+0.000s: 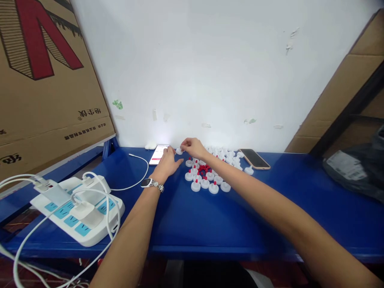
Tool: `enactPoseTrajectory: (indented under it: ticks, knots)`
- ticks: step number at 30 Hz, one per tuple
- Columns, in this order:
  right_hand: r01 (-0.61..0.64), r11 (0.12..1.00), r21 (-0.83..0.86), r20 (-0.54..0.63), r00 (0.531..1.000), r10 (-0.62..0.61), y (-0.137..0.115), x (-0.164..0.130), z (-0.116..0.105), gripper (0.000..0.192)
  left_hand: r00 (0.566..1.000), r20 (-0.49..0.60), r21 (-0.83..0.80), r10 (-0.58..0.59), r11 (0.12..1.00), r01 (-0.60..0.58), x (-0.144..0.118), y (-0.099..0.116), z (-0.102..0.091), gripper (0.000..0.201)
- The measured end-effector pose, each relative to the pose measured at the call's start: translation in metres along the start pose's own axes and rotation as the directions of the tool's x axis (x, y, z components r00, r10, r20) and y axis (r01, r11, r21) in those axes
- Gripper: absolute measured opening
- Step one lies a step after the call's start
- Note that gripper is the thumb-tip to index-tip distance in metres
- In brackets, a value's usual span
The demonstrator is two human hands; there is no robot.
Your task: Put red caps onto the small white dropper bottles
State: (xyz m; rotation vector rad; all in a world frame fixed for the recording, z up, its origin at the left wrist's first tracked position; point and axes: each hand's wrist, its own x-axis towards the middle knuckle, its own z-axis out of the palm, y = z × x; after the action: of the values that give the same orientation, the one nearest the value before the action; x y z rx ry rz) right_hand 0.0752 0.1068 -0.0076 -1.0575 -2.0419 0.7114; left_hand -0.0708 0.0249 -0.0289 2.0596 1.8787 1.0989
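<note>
My right hand (194,148) reaches across to the back of the blue table, thumb and fingers pinched on a white spouted cap (179,151). My left hand (168,163) is open beside it, thumb spread away from the fingers, over the right edge of a lit phone (156,155). Whether its fingertips touch the screen is hard to see. In front of my right hand stand several white caps with red tips (213,188), set around a small heap of red tips (205,170). Behind my right forearm lies a pile of white caps (229,156), partly hidden by the arm.
A power strip (87,238) with chargers and looping white cables takes up the table's left end. One charging cable (132,187) runs toward the lit phone. A dark phone (255,159) lies by the wall. Cardboard (54,92) stands at left; a black bag (354,172) sits at right.
</note>
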Motion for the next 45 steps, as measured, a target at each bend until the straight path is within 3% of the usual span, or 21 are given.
enactPoseTrajectory:
  ticks: [2, 5, 9, 12, 15, 20, 26, 30, 32, 34, 37, 39, 41, 45]
  knots:
    - [0.001, 0.980, 0.200, -0.015, 1.000, 0.002, -0.001, -0.015, -0.011, 0.010, 0.995, -0.070, -0.017, 0.065, 0.998, -0.066, -0.001, 0.009, -0.002, 0.039]
    - [0.003, 0.920, 0.393, -0.033, 0.999, 0.011, -0.004, -0.042, -0.030, 0.015, 0.989, -0.022, -0.134, 0.144, 0.980, -0.146, -0.003, 0.026, -0.004, 0.038]
    - [0.012, 0.909, 0.416, -0.078, 0.997, 0.023, -0.004, -0.076, -0.053, 0.025, 0.967, 0.081, -0.320, 0.243, 0.925, -0.206, -0.007, 0.045, -0.005, 0.032]
    - [0.020, 0.977, 0.211, -0.110, 0.994, 0.003, 0.003, -0.093, -0.066, 0.030, 0.952, 0.122, -0.333, 0.281, 0.915, -0.227, -0.009, 0.050, -0.003, 0.034]
    - [0.029, 0.993, -0.119, -0.029, 0.999, -0.033, 0.006, -0.102, -0.073, 0.024, 0.941, 0.154, -0.305, 0.301, 0.920, -0.245, -0.011, 0.049, -0.001, 0.036]
    - [0.131, 0.823, -0.553, 0.149, 0.987, -0.057, -0.004, -0.099, -0.068, 0.017, 0.941, 0.153, -0.249, 0.303, 0.933, -0.260, -0.009, 0.046, 0.003, 0.033]
    - [0.211, 0.658, -0.723, 0.313, 0.949, 0.040, -0.019, -0.085, -0.056, 0.013, 0.941, 0.161, -0.239, 0.297, 0.937, -0.255, -0.008, 0.046, 0.002, 0.033]
    - [0.224, 0.653, -0.724, 0.355, 0.932, 0.074, -0.022, -0.081, -0.054, 0.017, 0.939, 0.165, -0.217, 0.301, 0.940, -0.263, -0.009, 0.047, -0.001, 0.033]
    - [0.191, 0.706, -0.681, 0.332, 0.941, 0.065, -0.019, -0.081, -0.056, 0.018, 0.940, 0.168, -0.215, 0.298, 0.941, -0.260, -0.009, 0.048, -0.002, 0.033]
    - [0.096, 0.819, -0.566, 0.242, 0.969, 0.054, -0.014, -0.083, -0.062, 0.015, 0.942, 0.165, -0.220, 0.293, 0.942, -0.254, -0.009, 0.049, -0.002, 0.034]
    - [-0.113, 0.981, -0.159, 0.008, 0.993, 0.116, -0.003, -0.090, -0.070, 0.007, 0.945, 0.157, -0.241, 0.287, 0.939, -0.246, -0.010, 0.051, 0.001, 0.035]
    - [-0.187, 0.968, 0.165, -0.121, 0.971, 0.208, 0.003, -0.097, -0.072, 0.009, 0.943, 0.154, -0.260, 0.295, 0.933, -0.249, -0.011, 0.054, 0.003, 0.035]
    - [-0.184, 0.899, 0.397, -0.191, 0.942, 0.277, 0.005, -0.103, -0.072, 0.012, 0.937, 0.155, -0.275, 0.313, 0.925, -0.263, -0.013, 0.058, 0.004, 0.035]
    - [-0.114, 0.788, 0.605, -0.232, 0.921, 0.312, 0.002, -0.110, -0.066, 0.017, 0.929, 0.157, -0.275, 0.336, 0.918, -0.285, -0.018, 0.068, 0.005, 0.035]
